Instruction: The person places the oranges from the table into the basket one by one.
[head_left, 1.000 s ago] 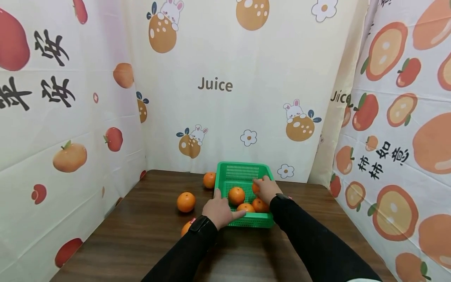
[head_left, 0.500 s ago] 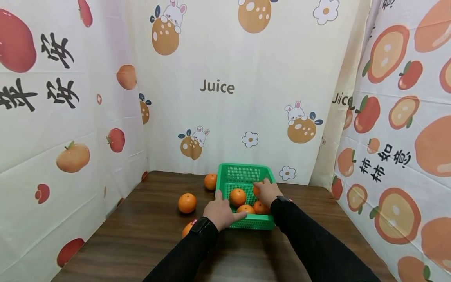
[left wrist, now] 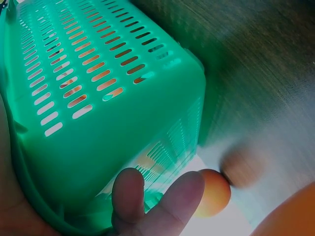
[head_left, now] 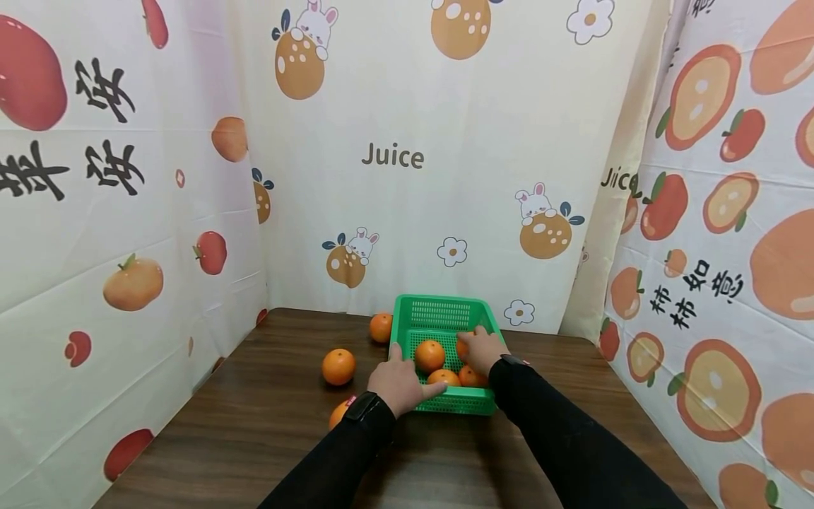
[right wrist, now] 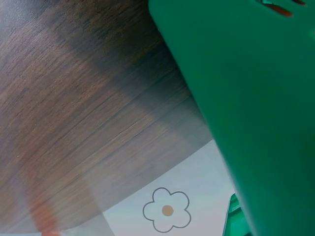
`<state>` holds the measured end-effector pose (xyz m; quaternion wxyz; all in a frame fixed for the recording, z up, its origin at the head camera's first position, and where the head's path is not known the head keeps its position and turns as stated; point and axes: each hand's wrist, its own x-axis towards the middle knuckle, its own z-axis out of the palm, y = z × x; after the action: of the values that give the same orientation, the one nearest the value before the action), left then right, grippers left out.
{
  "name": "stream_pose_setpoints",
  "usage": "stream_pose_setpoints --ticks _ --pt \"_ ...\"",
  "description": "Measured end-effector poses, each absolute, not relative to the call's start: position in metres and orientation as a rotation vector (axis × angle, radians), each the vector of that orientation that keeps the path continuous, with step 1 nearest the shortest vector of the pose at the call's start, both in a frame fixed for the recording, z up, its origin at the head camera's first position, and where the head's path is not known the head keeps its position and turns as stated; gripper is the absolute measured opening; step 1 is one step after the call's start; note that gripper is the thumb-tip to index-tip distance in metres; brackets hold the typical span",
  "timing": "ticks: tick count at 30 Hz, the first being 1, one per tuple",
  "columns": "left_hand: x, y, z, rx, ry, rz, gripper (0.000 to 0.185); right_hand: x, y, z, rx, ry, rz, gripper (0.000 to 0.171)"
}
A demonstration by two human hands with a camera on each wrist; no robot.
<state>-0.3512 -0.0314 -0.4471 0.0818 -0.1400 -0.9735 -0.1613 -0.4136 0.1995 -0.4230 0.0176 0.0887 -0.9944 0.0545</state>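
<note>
A green plastic basket (head_left: 454, 403) with slotted walls stands on the table. My left hand (head_left: 396, 382) rests on its near left corner, thumb along the front rim and index finger straight along the left side. In the left wrist view, two fingertips (left wrist: 179, 196) show beside the basket wall (left wrist: 123, 132). Inside the basket, my right hand (head_left: 485, 351) holds an orange (head_left: 463, 348) near the right wall, partly covered by the fingers. Other oranges lie in the basket, one orange (head_left: 429, 355) in the middle and two by the front wall. The right wrist view shows basket wall (right wrist: 246, 98), no hand.
Left of the basket, one orange (head_left: 381, 328) sits by its back corner and another orange (head_left: 338, 367) farther out. A third orange (head_left: 339, 411) is partly hidden by the left wrist. Printed curtains (head_left: 394, 212) surround the brown wooden table (head_left: 280, 396) at back and sides.
The head view has shifted slightly. Both hands stay at the basket, and the right fingers have slid a little on the orange.
</note>
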Motion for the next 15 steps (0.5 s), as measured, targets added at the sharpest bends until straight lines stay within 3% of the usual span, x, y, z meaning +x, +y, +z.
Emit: stream_pose_setpoints --ticks 15 --pt "-0.348 -0.031 -0.444 -0.423 -2.915 -0.445 0.097 -0.422 0.206 -0.438 0.321 -3.121 0.138 0.049"
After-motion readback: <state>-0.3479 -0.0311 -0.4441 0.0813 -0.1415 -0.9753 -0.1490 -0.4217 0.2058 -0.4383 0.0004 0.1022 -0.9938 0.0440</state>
